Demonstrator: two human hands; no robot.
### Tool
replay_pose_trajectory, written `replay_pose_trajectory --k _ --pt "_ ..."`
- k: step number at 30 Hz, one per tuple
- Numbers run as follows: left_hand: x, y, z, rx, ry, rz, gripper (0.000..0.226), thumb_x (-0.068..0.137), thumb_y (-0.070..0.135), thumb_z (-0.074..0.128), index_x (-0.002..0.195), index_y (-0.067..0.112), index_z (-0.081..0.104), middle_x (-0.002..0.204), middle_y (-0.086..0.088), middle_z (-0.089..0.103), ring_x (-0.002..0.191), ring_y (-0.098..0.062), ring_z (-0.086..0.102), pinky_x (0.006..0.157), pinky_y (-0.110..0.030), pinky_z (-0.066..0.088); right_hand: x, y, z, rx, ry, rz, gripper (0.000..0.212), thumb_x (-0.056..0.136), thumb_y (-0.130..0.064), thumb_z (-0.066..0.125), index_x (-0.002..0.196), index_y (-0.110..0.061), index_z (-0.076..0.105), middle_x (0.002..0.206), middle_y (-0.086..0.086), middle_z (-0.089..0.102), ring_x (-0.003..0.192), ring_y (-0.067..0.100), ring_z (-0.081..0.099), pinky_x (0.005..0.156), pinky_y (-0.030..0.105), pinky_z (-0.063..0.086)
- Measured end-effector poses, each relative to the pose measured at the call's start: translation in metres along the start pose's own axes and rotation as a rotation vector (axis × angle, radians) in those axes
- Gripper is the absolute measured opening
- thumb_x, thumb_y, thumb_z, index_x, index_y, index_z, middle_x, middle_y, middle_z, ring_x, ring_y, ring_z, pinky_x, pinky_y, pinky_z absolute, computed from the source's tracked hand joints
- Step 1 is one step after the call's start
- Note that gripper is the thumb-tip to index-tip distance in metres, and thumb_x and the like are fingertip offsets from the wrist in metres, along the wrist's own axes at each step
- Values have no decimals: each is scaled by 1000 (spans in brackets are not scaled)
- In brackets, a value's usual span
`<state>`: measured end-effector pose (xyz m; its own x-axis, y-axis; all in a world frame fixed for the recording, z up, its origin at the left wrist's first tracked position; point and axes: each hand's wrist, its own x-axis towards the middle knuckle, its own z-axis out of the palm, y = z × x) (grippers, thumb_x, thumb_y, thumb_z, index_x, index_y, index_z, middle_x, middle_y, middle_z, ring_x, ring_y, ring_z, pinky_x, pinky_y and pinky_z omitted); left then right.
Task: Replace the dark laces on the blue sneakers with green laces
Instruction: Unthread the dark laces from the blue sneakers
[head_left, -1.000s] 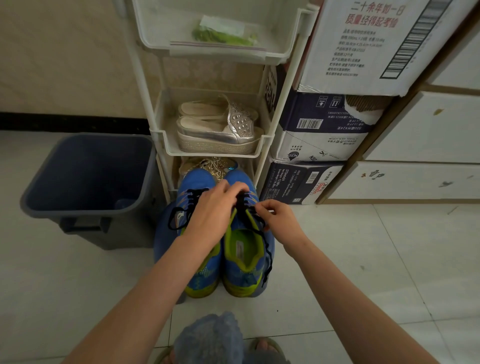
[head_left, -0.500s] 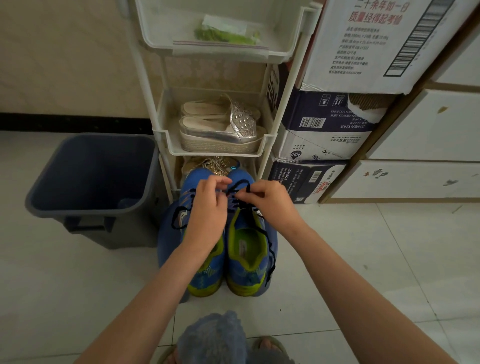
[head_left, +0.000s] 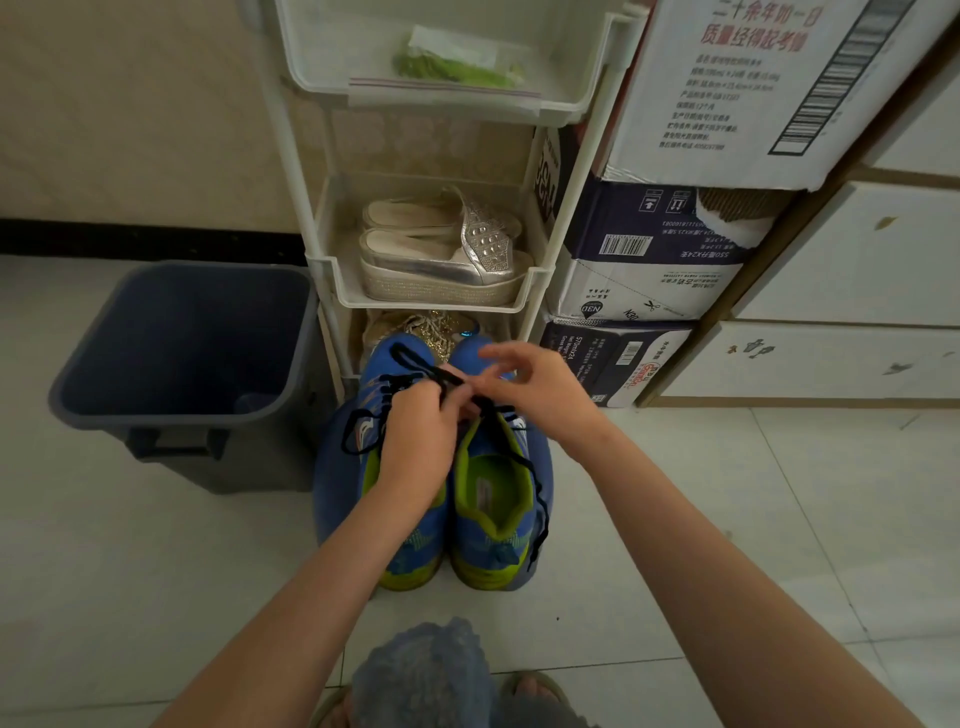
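1. Your left hand (head_left: 415, 441) holds the dark lace (head_left: 410, 371) in curled fingers, directly over the blue sneakers (head_left: 493, 499).
2. Your right hand (head_left: 540, 395) is just to the right of this grip, with fingers half curled. Whether it pinches the lace, I cannot tell.
3. The green laces (head_left: 452, 67) lie far beyond the grip, on the top shelf (head_left: 571, 98).

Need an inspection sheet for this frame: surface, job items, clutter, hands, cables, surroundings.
Surface: white tile floor; sneakers stand on it.
Job's things: blue sneakers side by side, dark laces loose, not yet removed; green bundle in clear bag on the rack top tray, probably the green laces.
Clutter: grey bin left of sneakers; silver sandals on middle tray; cardboard boxes stacked right.
Hands: left hand grips dark laces; right hand at the same lace, grip unclear.
Cables: nothing seen.
Surroundings: beige wall, white drawers.
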<state>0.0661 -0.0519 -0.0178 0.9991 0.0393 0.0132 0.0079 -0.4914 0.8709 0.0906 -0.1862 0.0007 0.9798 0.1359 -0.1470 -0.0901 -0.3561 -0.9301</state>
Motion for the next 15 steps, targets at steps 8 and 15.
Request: replay_pose_trajectory --k 8,15 --pt "8 -11 -15 -387 276 -245 19 100 10 36 105 22 48 107 -14 63 96 -27 65 88 -48 53 -12 20 -3 -323 -53 -40 20 96 -21 55 106 -14 71 100 -3 60 84 5 54 75 8 40" --pt "5 4 -14 143 205 -107 53 82 4 64 130 2 41 130 -15 46 126 -30 40 105 -39 38 -9 17 1 -834 32 -144 16 88 -24 60 98 -18 71 104 2 58 101 22 45 88 31 41"
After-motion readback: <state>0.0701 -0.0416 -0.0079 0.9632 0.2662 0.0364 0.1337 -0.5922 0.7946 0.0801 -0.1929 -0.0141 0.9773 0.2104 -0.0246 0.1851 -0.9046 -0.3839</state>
